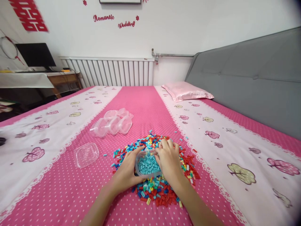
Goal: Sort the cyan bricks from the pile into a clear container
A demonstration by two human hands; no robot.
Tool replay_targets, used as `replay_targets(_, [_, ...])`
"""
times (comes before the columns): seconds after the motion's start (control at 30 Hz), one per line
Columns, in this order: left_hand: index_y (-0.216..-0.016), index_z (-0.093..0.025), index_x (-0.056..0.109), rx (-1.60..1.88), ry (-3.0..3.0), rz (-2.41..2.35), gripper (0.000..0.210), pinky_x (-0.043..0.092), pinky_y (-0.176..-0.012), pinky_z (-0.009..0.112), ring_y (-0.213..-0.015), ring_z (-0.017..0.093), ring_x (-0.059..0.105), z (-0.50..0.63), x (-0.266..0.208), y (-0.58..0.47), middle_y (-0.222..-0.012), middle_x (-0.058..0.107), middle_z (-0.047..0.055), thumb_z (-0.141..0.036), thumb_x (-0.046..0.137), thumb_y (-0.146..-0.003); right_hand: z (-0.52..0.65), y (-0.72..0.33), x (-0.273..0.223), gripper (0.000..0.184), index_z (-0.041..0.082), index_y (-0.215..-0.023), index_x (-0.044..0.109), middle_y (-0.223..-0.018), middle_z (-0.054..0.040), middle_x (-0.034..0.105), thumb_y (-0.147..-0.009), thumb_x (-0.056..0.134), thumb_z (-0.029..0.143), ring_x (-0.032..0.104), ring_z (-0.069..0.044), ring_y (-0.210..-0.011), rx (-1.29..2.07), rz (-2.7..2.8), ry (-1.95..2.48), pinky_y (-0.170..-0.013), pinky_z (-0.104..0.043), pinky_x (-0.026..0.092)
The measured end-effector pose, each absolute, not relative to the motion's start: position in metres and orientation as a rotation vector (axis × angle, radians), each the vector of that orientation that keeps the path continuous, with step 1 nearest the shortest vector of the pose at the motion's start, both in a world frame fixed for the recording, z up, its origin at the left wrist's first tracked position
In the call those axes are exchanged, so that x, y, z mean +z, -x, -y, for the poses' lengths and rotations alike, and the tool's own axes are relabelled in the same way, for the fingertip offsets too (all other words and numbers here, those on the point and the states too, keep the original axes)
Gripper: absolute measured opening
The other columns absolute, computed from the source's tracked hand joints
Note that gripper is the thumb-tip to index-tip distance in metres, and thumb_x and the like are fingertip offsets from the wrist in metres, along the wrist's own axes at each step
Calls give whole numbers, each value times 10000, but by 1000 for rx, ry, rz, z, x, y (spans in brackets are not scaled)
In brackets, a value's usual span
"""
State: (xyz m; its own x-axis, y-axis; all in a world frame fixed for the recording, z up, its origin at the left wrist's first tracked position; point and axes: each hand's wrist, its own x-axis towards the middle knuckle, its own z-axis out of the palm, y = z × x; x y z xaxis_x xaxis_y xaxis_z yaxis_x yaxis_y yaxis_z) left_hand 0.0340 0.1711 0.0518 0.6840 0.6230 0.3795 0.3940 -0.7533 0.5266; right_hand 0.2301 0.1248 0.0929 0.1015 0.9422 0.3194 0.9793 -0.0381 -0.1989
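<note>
A clear plastic container [148, 164] filled with light blue toy building bricks is tilted above a pile of mixed bricks [162, 191]. My left hand [128, 168] grips it from the left, with the thumb along the near rim and the fingers around the far side. Over its right edge, my right hand [168, 157] is closed, fingers curled and pressed together near the far right rim. What those fingers hold, if anything, is hidden. Red, blue, yellow, white and teal bricks surround both hands.
Several clear plastic containers [114, 123] lie clustered on the pink dotted bedspread [138, 103]. A clear lid [86, 155] rests left of the pile. Farther back are a pink pillow [187, 91], a grey headboard [246, 75] and a white radiator [110, 72].
</note>
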Motion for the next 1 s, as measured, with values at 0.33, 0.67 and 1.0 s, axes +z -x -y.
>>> replay_targets(0.33, [-1499,-297,214,778,-2491,-788,922,430,-1076,526,-1302,346,519,-171,50,-33,-1430,505,135,-306,782,-772,-126,-228,87,37,243,-817,761,-996,-56,655,-845,738,234,520,-253,-1032,-200,1789,2004,-1024,-480,285])
replay_targets(0.67, [-1506,-300,212,769,-2485,-795,933,429,-1083,532,-1330,353,495,-172,50,-32,-1472,467,146,-333,792,-776,-113,-238,93,174,326,-903,795,-1026,-77,647,-933,633,269,497,-267,-1034,-165,1868,2118,-964,-468,291])
replay_targets(1.0, [-1512,-293,231,780,-2488,-797,915,433,-1084,531,-1337,354,495,-172,50,-33,-1484,467,146,-337,779,-780,-109,-238,88,257,354,-939,797,-1024,-97,633,-953,571,232,489,-288,-1037,-163,1885,2066,-941,-472,286])
